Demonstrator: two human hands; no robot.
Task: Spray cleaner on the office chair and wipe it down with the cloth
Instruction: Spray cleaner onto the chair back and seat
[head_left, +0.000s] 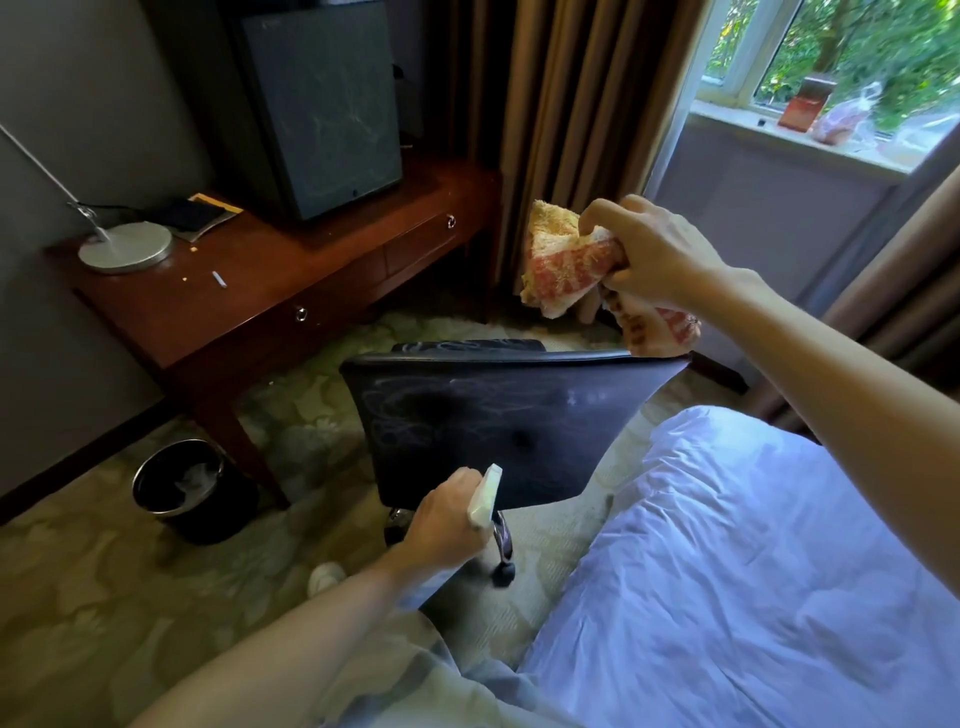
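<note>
The black office chair (488, 415) stands in the middle with its mesh back facing me and its wheeled base on the carpet. My left hand (447, 519) grips a white spray bottle (484, 496), nozzle up, close in front of the lower part of the chair back. My right hand (654, 254) holds a bunched yellow and red cloth (566, 260) in the air above the chair's top right corner. One end of the cloth hangs down to the top edge of the backrest.
A wooden desk (270, 291) with a lamp base (124, 247) and a dark monitor (322, 104) stands behind the chair. A black waste bin (182, 483) sits beside the desk leg. A bed with white bedding (753, 571) fills the lower right. Brown curtains (571, 104) and a window sill lie beyond.
</note>
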